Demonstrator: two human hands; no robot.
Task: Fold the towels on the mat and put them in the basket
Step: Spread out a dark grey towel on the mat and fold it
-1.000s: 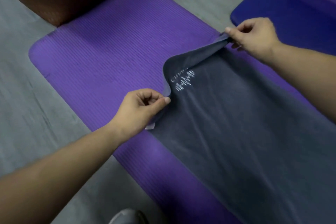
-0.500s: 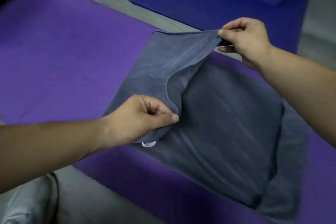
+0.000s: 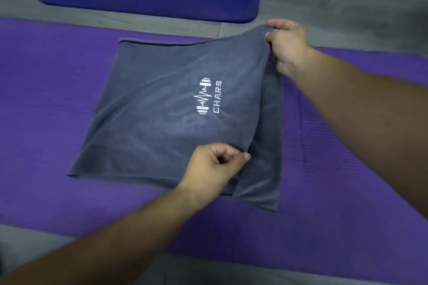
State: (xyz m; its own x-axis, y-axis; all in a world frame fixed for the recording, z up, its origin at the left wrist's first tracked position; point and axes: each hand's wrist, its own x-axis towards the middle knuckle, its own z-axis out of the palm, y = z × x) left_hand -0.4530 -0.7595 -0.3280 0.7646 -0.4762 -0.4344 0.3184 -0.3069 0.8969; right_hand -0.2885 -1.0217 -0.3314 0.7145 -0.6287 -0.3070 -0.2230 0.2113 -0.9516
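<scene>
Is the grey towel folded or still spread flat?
Folded over, not yet laid flat: the grey towel shows two layers, a lower strip exposed at right; left hand and right hand pinch the top layer's corners.

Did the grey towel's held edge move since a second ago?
Yes. The grey towel edge held by both hands was carried across the purple ribbed mat and now lies folded over its other half, logo up.

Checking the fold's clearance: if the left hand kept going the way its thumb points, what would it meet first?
Probably the lower towel layer, lying just past the left hand; depth between them is unclear.
</scene>
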